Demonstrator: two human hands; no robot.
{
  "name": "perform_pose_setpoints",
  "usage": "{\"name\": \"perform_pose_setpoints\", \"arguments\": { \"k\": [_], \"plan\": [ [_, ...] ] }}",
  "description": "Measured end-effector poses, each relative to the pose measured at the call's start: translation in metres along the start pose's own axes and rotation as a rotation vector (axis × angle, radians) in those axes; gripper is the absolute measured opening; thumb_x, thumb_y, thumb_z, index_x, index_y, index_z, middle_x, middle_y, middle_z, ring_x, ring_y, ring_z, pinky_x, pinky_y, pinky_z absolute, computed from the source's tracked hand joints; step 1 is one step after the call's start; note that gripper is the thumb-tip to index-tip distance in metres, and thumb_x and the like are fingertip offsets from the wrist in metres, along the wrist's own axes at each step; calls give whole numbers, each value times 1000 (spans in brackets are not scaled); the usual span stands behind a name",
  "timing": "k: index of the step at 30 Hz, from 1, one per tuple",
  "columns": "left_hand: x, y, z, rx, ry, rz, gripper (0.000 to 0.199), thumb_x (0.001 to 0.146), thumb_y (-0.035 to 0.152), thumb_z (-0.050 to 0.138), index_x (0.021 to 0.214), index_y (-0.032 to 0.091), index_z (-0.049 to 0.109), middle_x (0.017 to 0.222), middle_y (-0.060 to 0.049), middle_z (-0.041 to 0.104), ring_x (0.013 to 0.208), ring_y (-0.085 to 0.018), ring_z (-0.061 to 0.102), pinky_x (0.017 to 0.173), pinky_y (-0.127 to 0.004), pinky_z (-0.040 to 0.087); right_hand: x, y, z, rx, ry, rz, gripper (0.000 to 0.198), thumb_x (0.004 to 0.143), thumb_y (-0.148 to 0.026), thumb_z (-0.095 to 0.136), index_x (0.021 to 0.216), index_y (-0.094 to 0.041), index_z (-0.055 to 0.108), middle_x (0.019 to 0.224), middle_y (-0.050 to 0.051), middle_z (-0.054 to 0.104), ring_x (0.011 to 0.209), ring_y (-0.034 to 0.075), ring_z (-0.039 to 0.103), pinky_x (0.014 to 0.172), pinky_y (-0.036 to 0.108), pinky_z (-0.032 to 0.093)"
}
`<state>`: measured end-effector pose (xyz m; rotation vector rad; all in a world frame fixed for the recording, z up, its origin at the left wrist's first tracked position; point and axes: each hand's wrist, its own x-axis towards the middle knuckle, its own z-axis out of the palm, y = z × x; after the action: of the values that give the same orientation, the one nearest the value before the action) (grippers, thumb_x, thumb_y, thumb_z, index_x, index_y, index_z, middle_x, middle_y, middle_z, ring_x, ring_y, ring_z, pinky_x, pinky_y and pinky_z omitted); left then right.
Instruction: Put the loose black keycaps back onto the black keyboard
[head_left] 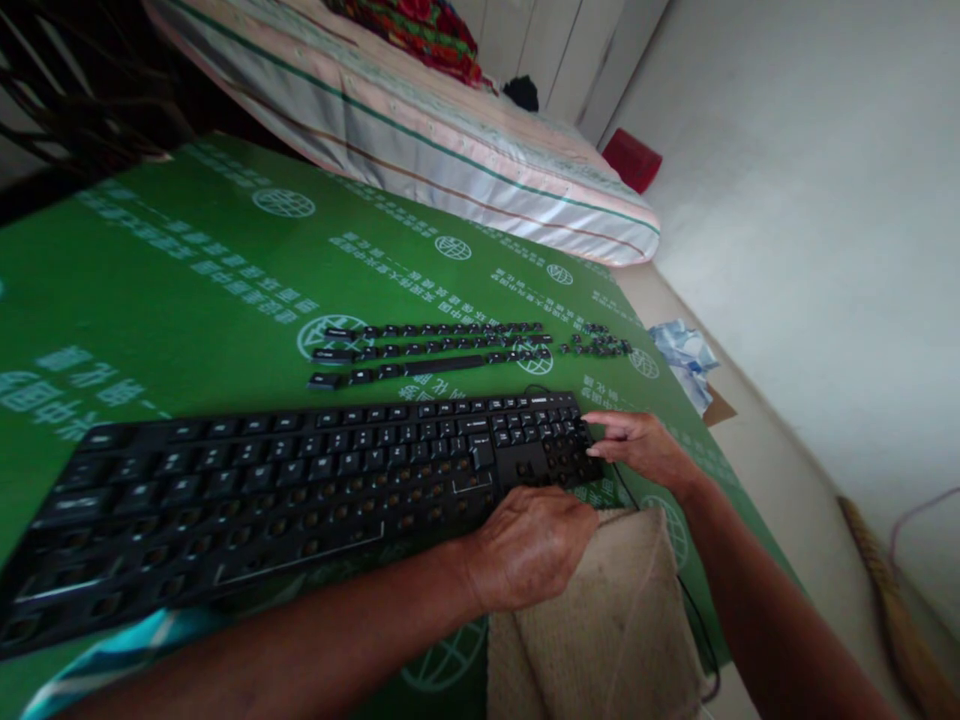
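Note:
A black computer keyboard (pixel 300 480) lies across the green board, its upper rows still fitted with keys and its lower rows bare down to the sockets. My left hand (pixel 532 545) is closed at the keyboard's near edge, beside a beige cloth (pixel 585 620); its fingertips are hidden, so what it grips cannot be made out. At the keyboard's right end is my right hand (pixel 637 445), with index finger and thumb stretched out and apart, the fingertips at the number-pad keys. Loose keycaps (pixel 427 348) lie in rows behind the keyboard, with a smaller group of keycaps (pixel 600 342) to their right.
The green board (pixel 150 270) carries white lettering and globe marks. A striped mattress (pixel 450 150) stands beyond its far edge. A black cable (pixel 694 600) runs down the right of the cloth. On the floor at right lie a crumpled wrapper (pixel 682 350) and a broom (pixel 892 610).

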<state>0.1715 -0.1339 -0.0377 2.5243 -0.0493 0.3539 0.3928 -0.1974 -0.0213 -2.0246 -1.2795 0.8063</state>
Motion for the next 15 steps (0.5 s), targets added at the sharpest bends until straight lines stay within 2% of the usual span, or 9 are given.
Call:
{"name": "perform_pose_setpoints", "arguments": {
  "k": [4, 15],
  "plan": [
    [1, 1, -2, 27, -35, -1, 11, 82, 13, 46, 80, 16, 56, 77, -3, 63, 68, -17, 58, 62, -26, 46, 1, -4, -1, -36, -5, -1, 44, 63, -33, 72, 103, -16, 70, 48, -10, 46, 45, 7, 37, 47, 20, 31],
    [0, -1, 0, 15, -1, 10, 9, 81, 14, 47, 77, 18, 54, 75, -2, 62, 67, -16, 58, 63, -24, 46, 5, -10, -5, -214, -40, -63, 40, 66, -33, 70, 103, -16, 71, 48, -9, 46, 45, 8, 36, 47, 21, 30]
  ]
}}
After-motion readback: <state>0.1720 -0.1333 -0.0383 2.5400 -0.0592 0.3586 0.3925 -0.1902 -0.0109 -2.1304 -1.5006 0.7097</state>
